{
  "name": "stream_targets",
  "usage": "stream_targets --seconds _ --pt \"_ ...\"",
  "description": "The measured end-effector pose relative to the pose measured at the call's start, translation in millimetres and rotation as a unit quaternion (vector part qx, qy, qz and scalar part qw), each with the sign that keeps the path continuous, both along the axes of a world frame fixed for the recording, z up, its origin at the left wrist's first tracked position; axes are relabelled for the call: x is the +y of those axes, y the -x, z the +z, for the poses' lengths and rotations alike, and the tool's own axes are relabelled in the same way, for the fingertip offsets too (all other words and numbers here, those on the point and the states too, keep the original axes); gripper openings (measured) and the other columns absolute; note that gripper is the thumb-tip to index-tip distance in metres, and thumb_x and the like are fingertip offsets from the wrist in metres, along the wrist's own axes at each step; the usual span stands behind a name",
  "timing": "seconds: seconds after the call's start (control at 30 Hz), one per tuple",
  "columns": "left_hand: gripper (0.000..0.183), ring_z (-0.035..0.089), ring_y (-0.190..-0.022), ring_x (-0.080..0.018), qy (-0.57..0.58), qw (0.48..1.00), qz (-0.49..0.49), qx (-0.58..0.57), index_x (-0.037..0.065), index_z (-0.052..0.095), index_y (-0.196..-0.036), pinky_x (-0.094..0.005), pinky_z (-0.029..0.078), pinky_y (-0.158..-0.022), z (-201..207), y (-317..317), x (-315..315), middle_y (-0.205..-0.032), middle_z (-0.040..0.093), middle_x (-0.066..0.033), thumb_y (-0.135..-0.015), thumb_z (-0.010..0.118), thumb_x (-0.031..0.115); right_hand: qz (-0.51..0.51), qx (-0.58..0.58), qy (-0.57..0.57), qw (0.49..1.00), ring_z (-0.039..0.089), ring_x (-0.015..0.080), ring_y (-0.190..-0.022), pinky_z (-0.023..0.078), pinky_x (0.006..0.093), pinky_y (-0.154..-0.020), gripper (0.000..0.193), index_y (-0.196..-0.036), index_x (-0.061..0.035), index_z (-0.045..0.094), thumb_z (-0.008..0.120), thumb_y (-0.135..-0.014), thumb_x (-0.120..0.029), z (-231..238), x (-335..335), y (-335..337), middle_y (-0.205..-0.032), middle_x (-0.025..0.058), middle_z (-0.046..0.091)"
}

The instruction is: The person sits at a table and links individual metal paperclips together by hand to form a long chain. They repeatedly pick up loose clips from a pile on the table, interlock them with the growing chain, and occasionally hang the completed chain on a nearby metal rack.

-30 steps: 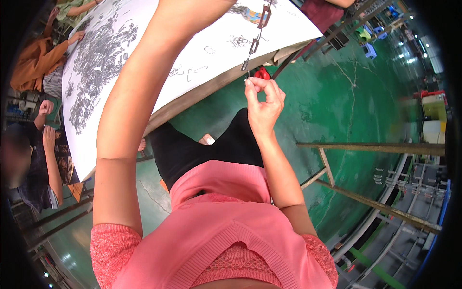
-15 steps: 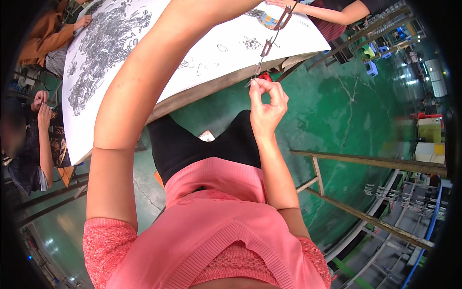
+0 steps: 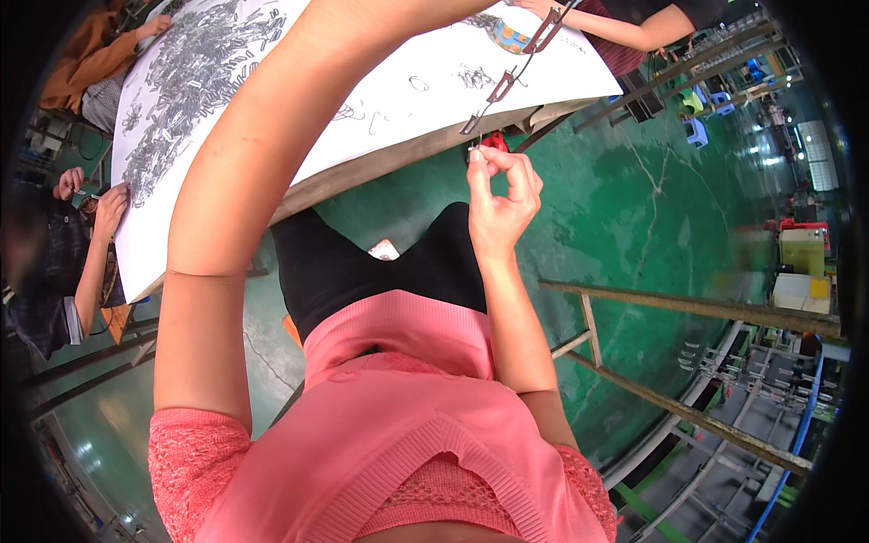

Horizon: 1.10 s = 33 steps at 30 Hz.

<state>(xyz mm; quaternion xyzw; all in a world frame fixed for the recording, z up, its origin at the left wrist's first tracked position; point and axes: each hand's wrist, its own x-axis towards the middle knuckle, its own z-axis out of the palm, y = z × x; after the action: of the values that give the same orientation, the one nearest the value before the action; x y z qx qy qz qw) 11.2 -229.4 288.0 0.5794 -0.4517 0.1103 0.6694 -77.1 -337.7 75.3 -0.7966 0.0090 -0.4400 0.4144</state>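
Note:
My right hand (image 3: 503, 199) is closed in a pinch, thumb against forefinger, just off the table's near edge. It grips the lower end of a thin dark cord (image 3: 514, 83). Dark rectangular links hang along the cord: a large one (image 3: 548, 32) near the top, a middle one (image 3: 501, 87) and a small one (image 3: 470, 124) just above my fingertips. My left forearm (image 3: 272, 118) reaches across the table to the top edge of the picture; the left hand itself is out of sight.
A white-covered table (image 3: 380, 81) carries a wide heap of dark links (image 3: 195, 77) and a small pile (image 3: 475, 78). A round patterned container (image 3: 510, 36) stands at the far right. Other people's hands (image 3: 110, 210) are along its sides. A metal frame (image 3: 688, 303) stands right.
The small lowest link has shifted left and slightly up from my fingertips. My right hand has barely moved. At the left, another person's hand has come to the table edge.

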Motion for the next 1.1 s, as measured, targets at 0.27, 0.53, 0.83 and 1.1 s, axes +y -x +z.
stream_targets --seconds 0.27,0.53,0.83,1.1 --pt "0.036 0.064 -0.084 -0.0109 -0.024 0.999 -0.014 -0.018 -0.006 0.058 -0.114 -0.0209 0.050 -0.074 3.5 5.7 10.1 -0.091 0.069 -0.0130 -0.086 0.063 0.016 0.002 -0.010 0.005 1.000 0.051 0.0133 -0.063 0.034 0.0300 -0.076 0.010 -0.079 -0.0114 0.065 0.072 -0.072 -0.008 4.4 3.8 -0.6 -0.061 -0.0036 0.050" --pt "0.037 0.064 -0.083 -0.0092 -0.007 0.999 -0.022 -0.023 -0.005 0.058 -0.115 -0.0205 0.050 -0.074 2.0 5.8 8.2 -0.091 0.069 -0.0117 -0.086 0.064 0.018 -0.017 0.002 0.000 1.000 0.051 0.0144 -0.064 0.034 0.0295 -0.075 0.010 -0.079 -0.0112 0.065 0.072 -0.072 -0.009 -2.4 -1.4 -5.1 -0.061 -0.0031 0.050" --pt "0.037 0.062 -0.080 -0.0075 -0.054 0.996 -0.013 0.074 -0.004 0.057 -0.116 -0.0197 0.048 -0.070 -1.8 16.1 12.4 -0.091 0.069 -0.0082 -0.086 0.063 0.018 -0.010 0.051 -0.001 0.999 0.052 0.0146 -0.064 0.035 0.0297 -0.075 0.009 -0.078 -0.0113 0.064 0.072 -0.073 -0.010 -20.1 -3.1 -4.4 -0.062 -0.0031 0.050" --pt "0.030 0.066 -0.090 -0.0175 -0.094 0.991 0.046 0.088 -0.002 0.061 -0.111 -0.0271 0.050 -0.080 -70.6 21.4 28.7 -0.095 0.069 -0.0124 -0.084 0.062 0.012 0.008 0.114 -0.099 0.989 0.053 0.0124 -0.073 0.041 0.0278 -0.073 0.020 -0.099 -0.0059 0.062 0.067 -0.081 -0.011 -29.3 -12.7 16.7 -0.080 0.0012 0.055"
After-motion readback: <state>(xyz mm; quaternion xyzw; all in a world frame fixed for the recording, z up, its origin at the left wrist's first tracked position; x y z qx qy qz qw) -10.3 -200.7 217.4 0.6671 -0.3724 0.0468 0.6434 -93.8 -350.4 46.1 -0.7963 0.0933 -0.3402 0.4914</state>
